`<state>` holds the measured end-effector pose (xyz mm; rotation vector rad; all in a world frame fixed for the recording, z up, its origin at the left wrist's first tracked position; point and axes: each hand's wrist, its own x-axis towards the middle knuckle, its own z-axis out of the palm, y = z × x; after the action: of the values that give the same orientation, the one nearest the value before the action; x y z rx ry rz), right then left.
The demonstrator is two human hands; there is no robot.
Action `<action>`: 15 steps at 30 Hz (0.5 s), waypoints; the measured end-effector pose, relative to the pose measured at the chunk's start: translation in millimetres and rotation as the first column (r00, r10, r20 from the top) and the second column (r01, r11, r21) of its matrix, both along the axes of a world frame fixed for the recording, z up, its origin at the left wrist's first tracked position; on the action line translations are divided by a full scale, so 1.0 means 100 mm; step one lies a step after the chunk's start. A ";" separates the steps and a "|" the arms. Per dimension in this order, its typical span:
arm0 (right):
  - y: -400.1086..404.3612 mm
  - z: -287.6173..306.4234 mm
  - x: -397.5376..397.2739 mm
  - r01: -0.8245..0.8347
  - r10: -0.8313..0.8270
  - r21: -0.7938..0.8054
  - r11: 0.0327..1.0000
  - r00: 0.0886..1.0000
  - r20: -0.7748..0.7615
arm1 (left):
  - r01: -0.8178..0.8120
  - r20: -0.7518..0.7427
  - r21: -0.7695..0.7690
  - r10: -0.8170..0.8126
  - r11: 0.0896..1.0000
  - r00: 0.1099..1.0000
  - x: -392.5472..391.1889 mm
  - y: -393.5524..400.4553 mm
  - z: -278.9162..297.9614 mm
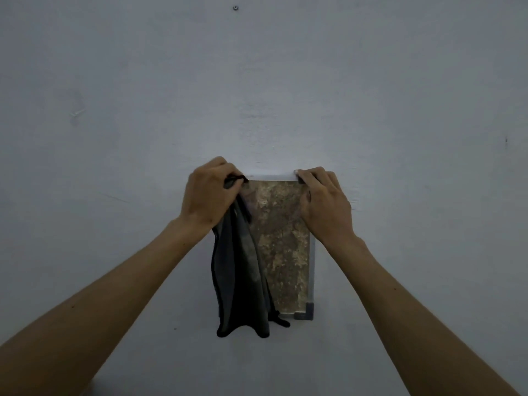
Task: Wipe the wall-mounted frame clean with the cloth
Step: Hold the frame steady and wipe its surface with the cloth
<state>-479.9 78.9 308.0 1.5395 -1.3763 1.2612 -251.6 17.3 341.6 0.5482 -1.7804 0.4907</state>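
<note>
Two bare forearms reach up from the lower corners. The left hand (210, 192) grips one dark cloth (243, 267), which hangs over the left side of the one frame (281, 238) at centre. The right hand (323, 204) pinches the frame's top right corner. Behind, the wall (114, 110) bears one screw (235, 8), upper middle.

- Cloth (240, 270): dark grey to black, plain.
- Frame (281, 238): mottled brown and tan panel; pale silver-white border; dark grey corner pieces.
- Wall (285, 81): plain pale grey-blue.
</note>
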 end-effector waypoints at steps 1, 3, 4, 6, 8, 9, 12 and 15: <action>0.00 0.00 0.00 0.000 0.000 0.003 1.000 1.000 0.001 | 0.008 -0.009 0.008 -0.008 1.000 1.000 0.03 -0.03 -0.03; -0.01 0.00 0.00 -0.001 0.001 0.008 1.000 1.000 0.000 | 0.035 0.120 0.003 -0.035 0.999 0.992 0.06 -0.03 -0.15; -0.02 -0.01 0.00 -0.002 0.002 0.010 1.000 1.000 0.002 | 0.044 0.215 0.004 -0.044 0.999 0.976 0.07 -0.01 -0.21; -0.02 -0.01 0.00 -0.003 0.003 0.004 1.000 1.000 0.004 | 0.039 0.343 -0.003 -0.036 0.999 0.939 0.09 0.03 -0.27; -0.02 -0.01 0.00 -0.001 0.001 0.001 1.000 1.000 0.006 | 0.022 0.301 -0.043 -0.008 0.999 0.954 0.12 0.02 -0.25; -0.01 -0.01 0.00 0.001 -0.001 0.002 1.000 1.000 0.006 | 0.017 0.218 -0.045 -0.007 0.999 0.976 0.14 0.00 -0.24; -0.01 0.00 0.01 0.003 -0.003 0.007 1.000 1.000 0.002 | 0.027 -0.013 -0.021 -0.028 0.999 1.000 0.16 -0.07 -0.28; -0.01 0.00 0.00 0.003 -0.003 0.005 1.000 1.000 -0.004 | 0.045 0.110 -0.027 -0.042 0.999 0.993 0.13 -0.07 -0.41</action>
<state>-480.1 77.9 307.8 1.5418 -1.3799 1.2536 -238.6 10.2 300.8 0.4685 -1.8831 0.5241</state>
